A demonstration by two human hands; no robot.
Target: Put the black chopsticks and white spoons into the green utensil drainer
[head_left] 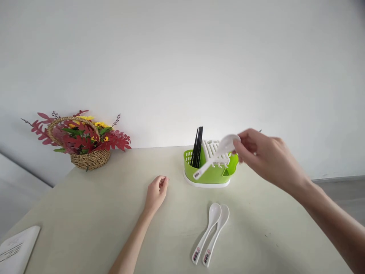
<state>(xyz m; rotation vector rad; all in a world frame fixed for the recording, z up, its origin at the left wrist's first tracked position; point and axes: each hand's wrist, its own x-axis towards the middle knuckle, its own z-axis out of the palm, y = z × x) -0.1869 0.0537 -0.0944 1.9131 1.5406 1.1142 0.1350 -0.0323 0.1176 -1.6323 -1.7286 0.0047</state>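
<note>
My right hand [253, 150] pinches a white spoon [215, 155] by its bowl end. The spoon is held in the air in front of a green utensil holder [207, 175], its handle slanting down to the left. Black chopsticks [197, 146] stand in the left compartment of the holder, and a white slotted rack [209, 148] covers its middle. My left hand [156, 192] rests on the table with fingers curled in, left of the holder, and nothing shows in it. Nearer to me, two more white spoons [207, 239] lie side by side, bowls pointing away.
At the back left stands a wicker basket [91, 160] with red leaves and yellow flowers. A white flat object [18, 249] with dark lines lies at the left front edge of the pale table [94, 217]. A white wall [159, 76] rises behind.
</note>
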